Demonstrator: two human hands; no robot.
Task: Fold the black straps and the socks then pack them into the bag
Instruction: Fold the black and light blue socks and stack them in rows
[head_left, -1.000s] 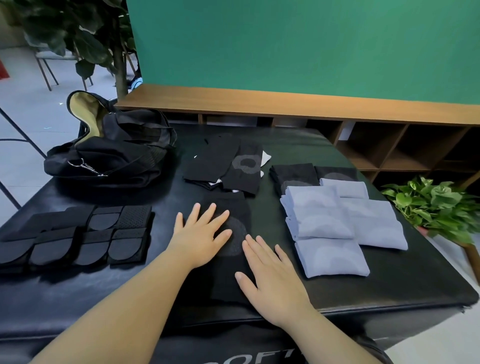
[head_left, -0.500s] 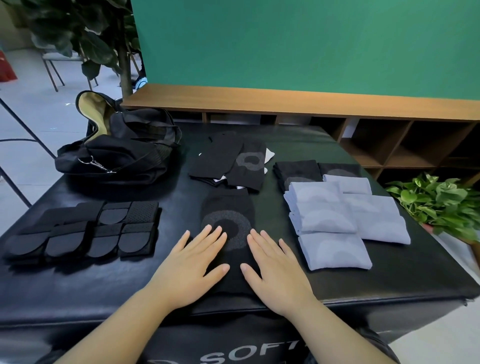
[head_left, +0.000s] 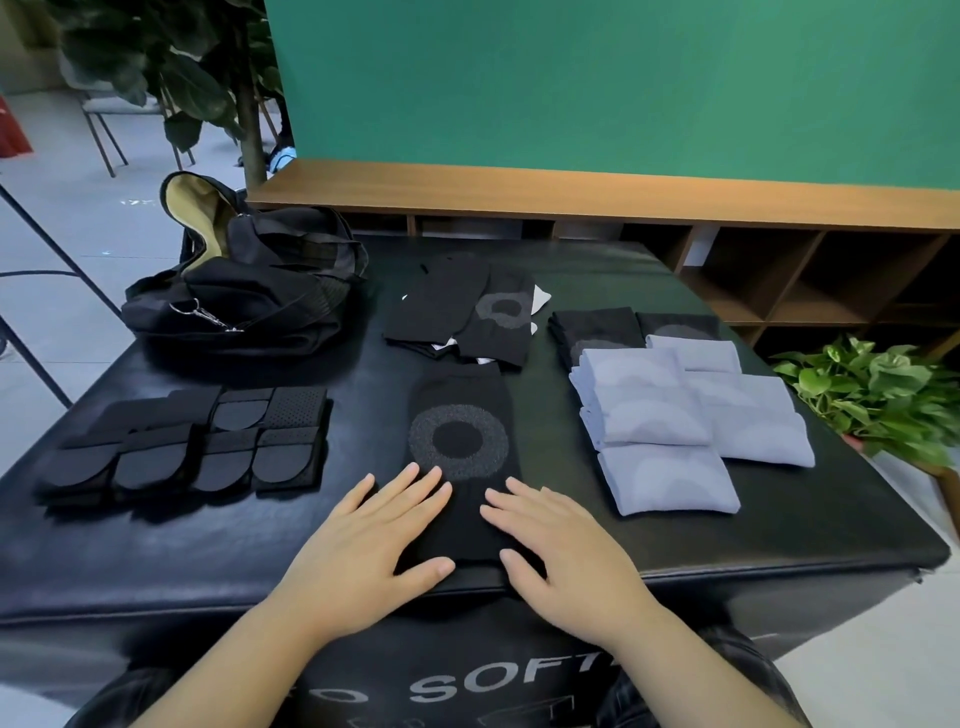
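A black sock (head_left: 460, 441) with a grey ring lies flat at the middle of the black table (head_left: 649, 551). My left hand (head_left: 363, 551) and my right hand (head_left: 561, 556) press flat on its near end, fingers straight. Folded black straps (head_left: 187, 447) sit in rows at the left. More black socks (head_left: 467, 312) lie in a loose pile behind the flat one. Folded grey socks (head_left: 675, 421) and folded black socks (head_left: 597, 332) are stacked at the right. The black bag (head_left: 239, 301) stands open at the back left.
A wooden shelf unit (head_left: 779, 270) runs behind the table under a green wall. A leafy potted plant (head_left: 878, 395) stands off the right edge. A tall plant (head_left: 208, 78) and a chair (head_left: 109, 119) are at the back left.
Both hands have slid toward me along the flat black sock, from its ring to its near end. The camera has come a little closer.
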